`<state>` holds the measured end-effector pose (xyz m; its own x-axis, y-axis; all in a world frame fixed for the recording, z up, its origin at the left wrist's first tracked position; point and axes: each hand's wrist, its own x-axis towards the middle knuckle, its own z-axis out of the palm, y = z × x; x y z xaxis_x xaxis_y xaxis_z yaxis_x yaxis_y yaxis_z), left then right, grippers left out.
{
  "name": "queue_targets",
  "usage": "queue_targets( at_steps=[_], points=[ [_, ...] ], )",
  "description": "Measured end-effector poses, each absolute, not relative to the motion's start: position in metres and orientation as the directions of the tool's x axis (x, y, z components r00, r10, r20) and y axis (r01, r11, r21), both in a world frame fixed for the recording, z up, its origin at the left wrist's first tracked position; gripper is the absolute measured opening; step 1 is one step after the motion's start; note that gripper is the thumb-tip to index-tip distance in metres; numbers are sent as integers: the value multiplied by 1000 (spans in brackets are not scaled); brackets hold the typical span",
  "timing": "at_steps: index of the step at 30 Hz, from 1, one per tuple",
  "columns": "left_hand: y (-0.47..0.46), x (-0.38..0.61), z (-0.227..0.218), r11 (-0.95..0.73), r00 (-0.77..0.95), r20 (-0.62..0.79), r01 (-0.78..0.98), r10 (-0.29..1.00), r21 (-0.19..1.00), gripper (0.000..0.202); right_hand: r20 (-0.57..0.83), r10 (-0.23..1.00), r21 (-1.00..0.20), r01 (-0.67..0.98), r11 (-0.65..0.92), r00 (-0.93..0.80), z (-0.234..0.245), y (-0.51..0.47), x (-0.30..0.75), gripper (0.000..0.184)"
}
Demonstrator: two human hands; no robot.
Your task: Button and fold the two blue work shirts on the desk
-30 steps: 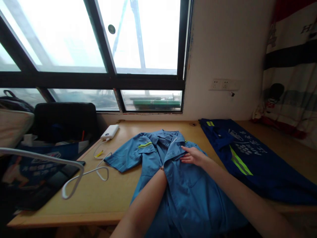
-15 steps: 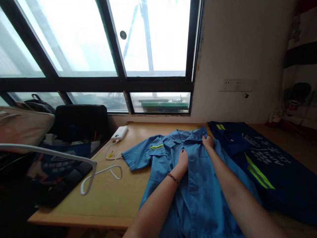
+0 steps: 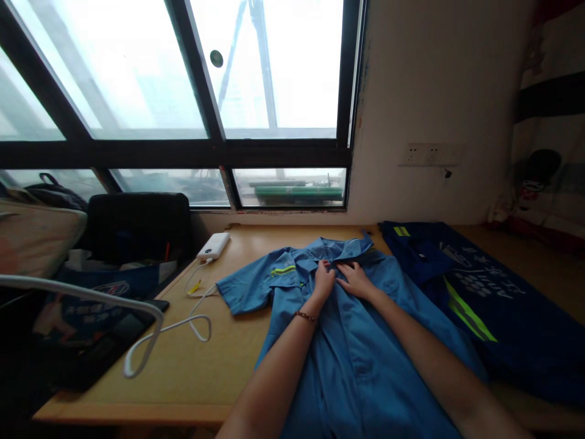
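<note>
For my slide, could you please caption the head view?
Left hand and right hand rest on a blue work shirt.

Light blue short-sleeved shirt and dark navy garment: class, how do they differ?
The light blue short-sleeved shirt is paler than the dark navy garment. The left hand and right hand touch the shirt; the navy garment lies untouched. The navy garment bears white print; the shirt none. Both have yellow-green stripes.

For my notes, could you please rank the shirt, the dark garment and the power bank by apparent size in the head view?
1. shirt, though nearer the camera
2. dark garment
3. power bank, clearly smallest
</note>
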<state>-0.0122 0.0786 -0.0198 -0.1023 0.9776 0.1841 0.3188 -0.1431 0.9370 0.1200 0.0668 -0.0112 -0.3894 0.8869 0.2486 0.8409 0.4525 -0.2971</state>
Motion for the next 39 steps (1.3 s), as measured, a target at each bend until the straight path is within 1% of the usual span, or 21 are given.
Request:
queue_targets(
  at_steps=[1,2,5,6,8,11,14,15,17,18,20,24,29,31,33,34,35,36,37,38,39],
  points=[
    [82,-14,-20,-124,-112,165,306,980,944,34,239,890,-328,830,450,-388,-10,65,120,54],
    [84,-16,-20,-120,-102,158,304,982,945,33,232,902,-407,805,431,-365,-9,63,121,54],
    [87,-17,-20,-137,-33,152,269,988,953,16,188,956,-735,614,289,-226,-7,62,127,37],
    [87,-16,-19,-147,-1,152,254,988,956,10,168,970,-811,535,238,-176,-7,62,128,29],
    [84,-12,-16,-161,59,151,220,987,962,10,149,984,-890,421,175,-95,-8,61,127,22],
    [77,-6,-11,-173,120,152,188,981,967,18,162,987,-959,238,156,8,-11,57,122,30],
    [62,-1,-6,-280,200,229,282,953,918,29,146,981,-989,-8,148,129,-14,52,119,24],
    [55,1,-4,-359,253,281,358,926,862,30,127,976,-986,-86,144,179,-15,52,119,19],
    [43,5,0,-526,389,363,506,847,684,30,71,957,-965,-223,138,283,-17,53,123,13],
    [37,7,2,-585,451,377,554,809,592,29,40,944,-950,-281,138,328,-18,54,126,13],
    [28,11,6,-642,519,378,597,767,482,28,-20,919,-917,-374,141,394,-19,58,130,17],
    [21,16,13,-669,549,384,646,742,367,29,-108,872,-864,-478,156,478,-19,63,138,30],
    [17,18,12,-628,538,340,730,771,269,27,-132,790,-839,-491,233,599,-9,66,155,36],
    [18,20,8,-572,479,333,766,812,293,26,-86,780,-831,-477,286,619,-1,65,159,37],
    [23,21,3,-505,389,335,757,858,414,23,82,833,-850,-398,345,547,6,60,157,39],
    [26,21,0,-463,334,325,708,885,533,21,202,884,-876,-325,355,422,8,57,153,40],
    [31,21,-3,-407,274,301,623,913,668,17,310,922,-904,-229,362,233,9,53,148,40],
    [36,21,-5,-343,221,265,513,939,787,12,374,927,-920,-118,373,19,9,50,142,41],
    [41,21,-7,-278,177,224,402,959,873,6,387,908,-921,-13,390,-162,8,47,136,41],
    [46,21,-9,-220,138,185,311,973,925,4,376,890,-912,65,404,-259,5,45,131,41],
    [51,19,-11,-177,99,157,248,983,952,9,378,886,-900,118,420,-270,2,45,128,42]
  ],
)
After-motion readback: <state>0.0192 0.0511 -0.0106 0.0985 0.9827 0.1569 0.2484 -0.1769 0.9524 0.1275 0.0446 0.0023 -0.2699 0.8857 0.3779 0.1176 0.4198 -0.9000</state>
